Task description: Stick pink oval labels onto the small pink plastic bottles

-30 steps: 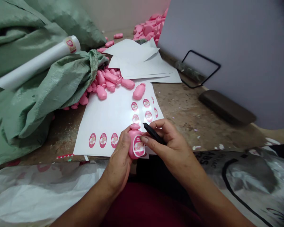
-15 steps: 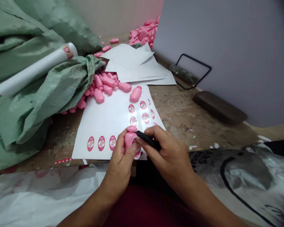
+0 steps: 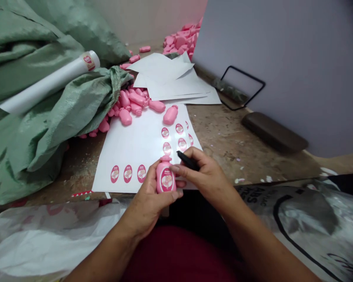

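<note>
A small pink bottle [image 3: 161, 172] stands roughly upright in my left hand [image 3: 153, 196], whose fingers and thumb wrap its sides and base. An oval label [image 3: 166, 181] with a magenta border lies on the bottle's front. My right hand [image 3: 206, 168] is closed round a slim black tool [image 3: 188, 159], its tip pointing up and left; whether it is a pen or a knife I cannot tell. The right thumb touches the bottle beside the label. Beneath both hands lies a white sticker sheet [image 3: 135, 141], with several oval stickers [image 3: 128, 173] along its front and right parts.
Pink bottles [image 3: 135, 100] spill from a green sack [image 3: 85, 94] on the left, with more piled [image 3: 181, 41] at the back. Loose white sheets [image 3: 170, 80] lie behind. To the right are a black wire frame [image 3: 244, 88] and a brown case [image 3: 273, 132]. A white roll [image 3: 53, 84] rests on the sack.
The label now lies flat on the bottle's front, where its edge was lifted before. My right hand has drawn the black tool's tip away from the bottle, and my left thumb has moved down.
</note>
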A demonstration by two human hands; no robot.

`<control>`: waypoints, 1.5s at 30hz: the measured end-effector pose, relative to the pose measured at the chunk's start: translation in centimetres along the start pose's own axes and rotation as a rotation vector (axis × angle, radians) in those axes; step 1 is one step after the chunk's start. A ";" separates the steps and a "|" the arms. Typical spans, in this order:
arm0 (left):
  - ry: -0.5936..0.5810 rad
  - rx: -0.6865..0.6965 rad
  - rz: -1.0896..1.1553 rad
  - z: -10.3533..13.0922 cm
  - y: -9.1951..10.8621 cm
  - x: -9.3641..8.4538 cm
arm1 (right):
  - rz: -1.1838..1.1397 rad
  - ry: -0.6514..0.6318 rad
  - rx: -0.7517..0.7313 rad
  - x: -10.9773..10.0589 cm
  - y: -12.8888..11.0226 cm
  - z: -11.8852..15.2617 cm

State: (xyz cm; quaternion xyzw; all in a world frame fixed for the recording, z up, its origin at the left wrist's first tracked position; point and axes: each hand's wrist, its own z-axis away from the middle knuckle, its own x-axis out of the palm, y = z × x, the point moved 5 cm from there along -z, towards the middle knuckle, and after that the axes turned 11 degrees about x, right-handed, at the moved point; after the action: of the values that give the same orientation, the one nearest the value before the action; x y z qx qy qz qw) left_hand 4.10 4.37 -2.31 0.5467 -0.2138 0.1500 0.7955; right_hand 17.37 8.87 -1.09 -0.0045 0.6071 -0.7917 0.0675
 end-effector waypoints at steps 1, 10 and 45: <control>-0.006 -0.029 0.023 0.1 0.0 -0.1 | -0.010 0.035 -0.019 -0.3 0.1 -0.2; 0.032 -0.054 0.257 -0.6 0.4 -0.7 | 0.011 0.073 -0.002 -0.1 0.7 0.0; -0.371 0.664 -1.312 -3.0 1.4 -4.5 | 1.026 0.227 -0.340 0.8 0.7 -1.0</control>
State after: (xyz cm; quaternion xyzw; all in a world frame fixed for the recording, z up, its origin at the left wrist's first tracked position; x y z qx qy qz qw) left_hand 0.09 7.67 -4.43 0.7888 0.0814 -0.3921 0.4662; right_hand 16.55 9.60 -2.06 0.3666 0.6540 -0.5437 0.3771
